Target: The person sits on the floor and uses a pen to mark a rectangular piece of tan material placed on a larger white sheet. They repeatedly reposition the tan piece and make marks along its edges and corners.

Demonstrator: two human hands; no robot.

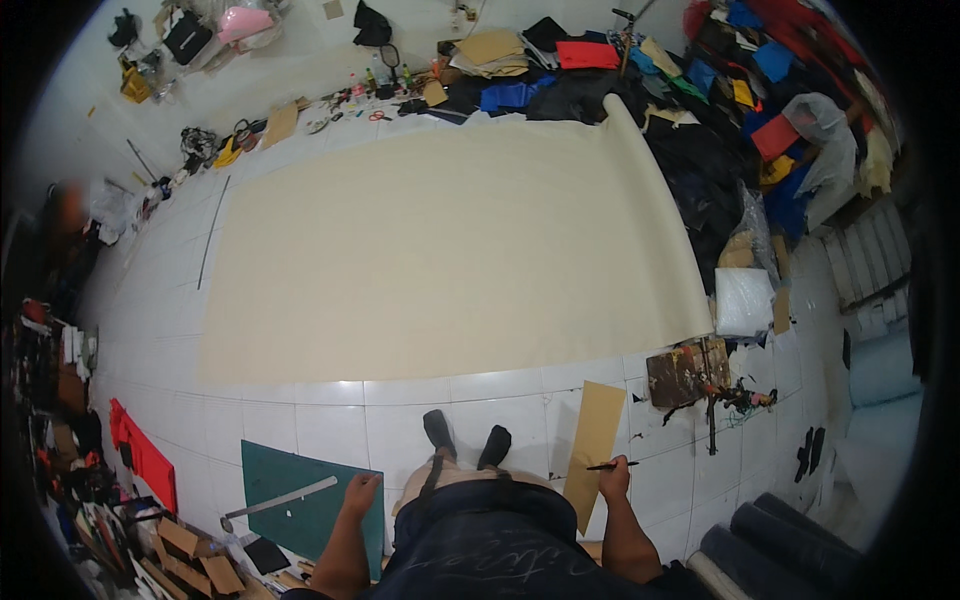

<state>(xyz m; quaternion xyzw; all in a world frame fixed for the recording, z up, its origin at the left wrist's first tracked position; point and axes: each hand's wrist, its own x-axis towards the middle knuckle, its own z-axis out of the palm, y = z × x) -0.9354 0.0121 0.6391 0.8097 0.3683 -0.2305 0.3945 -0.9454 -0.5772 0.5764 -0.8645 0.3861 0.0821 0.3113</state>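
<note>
My right hand (615, 480) is closed around a dark, thin pen (603, 466), held level above a long tan strip of card (592, 430) on the tiled floor. My left hand (362, 493) hangs over the right edge of a green cutting mat (300, 478), its fingers curled together; whatever they may hold is too small to make out. A metal ruler (285, 503) with a rounded end lies slantwise across the mat. Beyond my feet a large cream sheet of material (440, 250) is spread flat, its right end still in a roll (660, 210).
Fabric scraps (760, 100) pile up at the far right. A stained wooden box (690, 372) stands by the roll's near end. Dark rolls (770, 540) lie at lower right, open cardboard boxes (190, 555) at lower left. Red scissors (380, 116) lie near the wall.
</note>
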